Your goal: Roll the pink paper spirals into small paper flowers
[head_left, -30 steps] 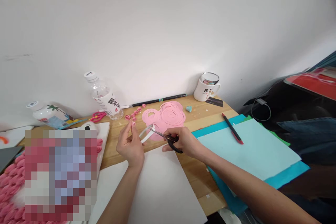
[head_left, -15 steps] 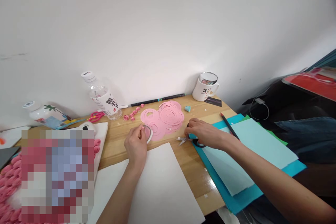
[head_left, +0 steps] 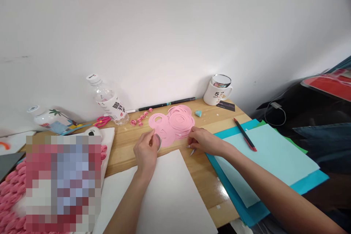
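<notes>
The wooden table is occupied at the far left by a clear bottle and at the far right by a white mug, with pink paper cutouts spread between, white paper laid near, and pale blue sheets stacked right.

Over the pink paper, the way lies open between the bottle and the mug, back to the wall; nearer, the left hand and right hand flank bare desk.

Both slender forearms are bare down to the fingers.
</notes>
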The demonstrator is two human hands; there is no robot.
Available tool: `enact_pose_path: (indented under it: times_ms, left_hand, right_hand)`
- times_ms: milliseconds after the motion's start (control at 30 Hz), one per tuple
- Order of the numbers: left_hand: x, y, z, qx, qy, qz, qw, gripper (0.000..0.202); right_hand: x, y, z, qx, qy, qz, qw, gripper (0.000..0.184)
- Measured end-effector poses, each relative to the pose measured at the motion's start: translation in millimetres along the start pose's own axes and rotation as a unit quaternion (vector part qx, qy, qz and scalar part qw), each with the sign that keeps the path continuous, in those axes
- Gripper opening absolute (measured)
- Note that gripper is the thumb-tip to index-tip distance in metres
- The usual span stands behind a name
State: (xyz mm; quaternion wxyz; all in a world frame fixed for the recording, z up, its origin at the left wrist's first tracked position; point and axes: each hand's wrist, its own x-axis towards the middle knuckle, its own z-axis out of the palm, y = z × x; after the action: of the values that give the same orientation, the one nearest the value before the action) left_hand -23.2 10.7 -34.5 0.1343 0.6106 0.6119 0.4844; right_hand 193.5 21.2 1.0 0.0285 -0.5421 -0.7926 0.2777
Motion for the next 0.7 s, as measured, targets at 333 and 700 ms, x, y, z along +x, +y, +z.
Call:
enact_pose_path:
  times_ms: [333, 700]
  left_hand:
    - [3.9, 15.5, 1.3, -0.305, -0.087, -0.251, 0.915, 0.032]
    - [4.3, 21.0, 0.6, -0.344, -0.099, -0.267, 0.895, 0.029]
  right_hand:
    - [0.7, 5.0, 1.1, 0.001, -0.019, -0.026, 0.999, 0.01]
    - [-8.8, 10.3, 2.0, 0.097, 0.037, -0.07, 0.992, 0.009]
